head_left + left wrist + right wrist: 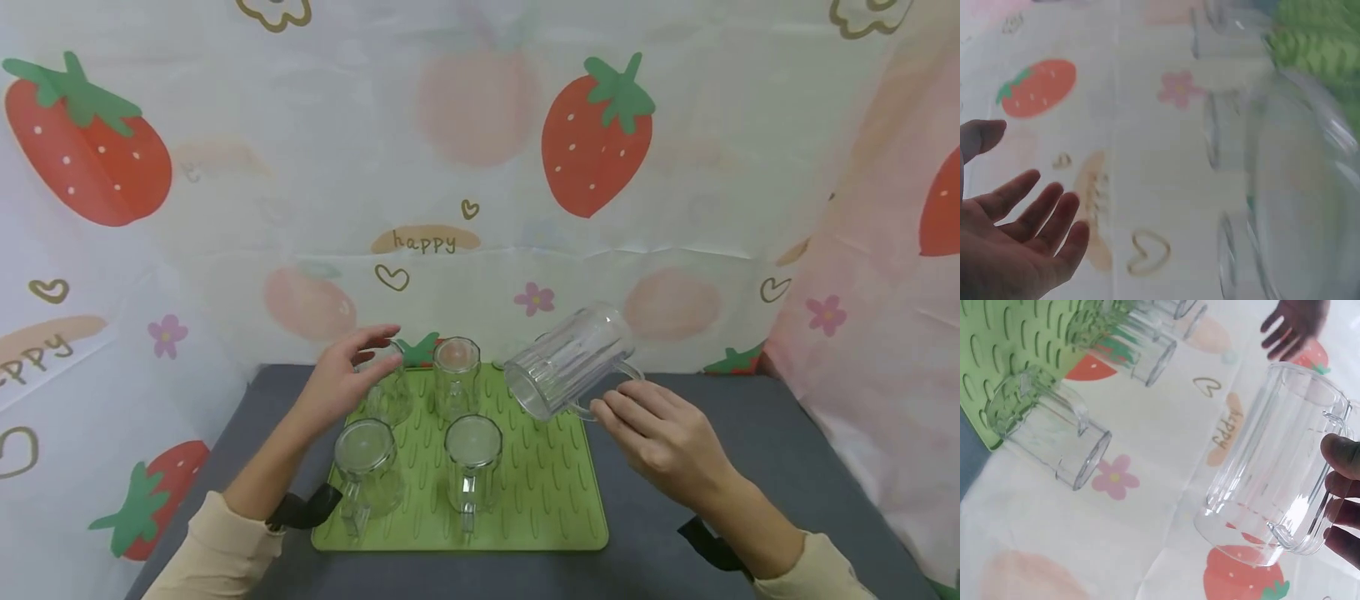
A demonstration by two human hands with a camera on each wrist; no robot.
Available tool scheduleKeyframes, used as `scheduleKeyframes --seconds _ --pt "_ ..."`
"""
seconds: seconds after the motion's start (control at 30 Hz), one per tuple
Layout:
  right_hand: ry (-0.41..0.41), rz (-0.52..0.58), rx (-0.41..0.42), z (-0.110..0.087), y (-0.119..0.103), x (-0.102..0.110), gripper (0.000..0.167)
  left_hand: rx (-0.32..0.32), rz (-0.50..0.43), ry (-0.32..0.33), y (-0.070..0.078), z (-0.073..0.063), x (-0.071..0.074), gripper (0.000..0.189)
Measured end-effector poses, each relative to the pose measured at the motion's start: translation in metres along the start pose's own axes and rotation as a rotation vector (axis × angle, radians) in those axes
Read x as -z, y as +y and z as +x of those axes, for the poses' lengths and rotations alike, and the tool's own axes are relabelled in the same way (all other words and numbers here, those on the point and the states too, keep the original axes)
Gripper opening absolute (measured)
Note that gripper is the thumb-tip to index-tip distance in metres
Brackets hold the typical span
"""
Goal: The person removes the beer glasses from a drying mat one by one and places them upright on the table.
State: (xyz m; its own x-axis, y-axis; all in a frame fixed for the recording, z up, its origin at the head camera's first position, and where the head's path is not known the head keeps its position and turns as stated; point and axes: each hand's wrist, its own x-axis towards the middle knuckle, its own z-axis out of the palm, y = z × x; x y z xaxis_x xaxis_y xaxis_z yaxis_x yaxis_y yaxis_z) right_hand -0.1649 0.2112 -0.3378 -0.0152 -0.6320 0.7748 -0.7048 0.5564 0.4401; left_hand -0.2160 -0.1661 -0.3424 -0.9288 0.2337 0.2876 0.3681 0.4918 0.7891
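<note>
In the head view, your right hand (663,437) grips the handle of a tilted clear mug (573,358), above the far right of the green mat (551,508); your left hand (341,383) is at the far left, beside the standing mugs (474,467). In the left wrist view, that hand is empty, fingers loosely spread. In the right wrist view, your fingers and thumb close around the held mug's handle.

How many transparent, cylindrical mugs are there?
6: one mug in the right hand; others on the green, rectangular mat: front left, front right, back left, back middle, back right, mostly hidden in the head view.
</note>
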Motion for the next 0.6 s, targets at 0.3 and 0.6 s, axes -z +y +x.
scheduleKeyframes --seconds 0.3,0.6 --pt "-0.032 -0.016 0.044 0.007 -0.003 -0.003 0.028 0.096 -0.292 -0.231 0.035 0.031 -0.023 0.048" --pt "-0.015 -0.014 0.080 0.010 -0.005 -0.006 0.027 0.180 -0.538 -0.414 0.053 0.051 -0.047 0.048"
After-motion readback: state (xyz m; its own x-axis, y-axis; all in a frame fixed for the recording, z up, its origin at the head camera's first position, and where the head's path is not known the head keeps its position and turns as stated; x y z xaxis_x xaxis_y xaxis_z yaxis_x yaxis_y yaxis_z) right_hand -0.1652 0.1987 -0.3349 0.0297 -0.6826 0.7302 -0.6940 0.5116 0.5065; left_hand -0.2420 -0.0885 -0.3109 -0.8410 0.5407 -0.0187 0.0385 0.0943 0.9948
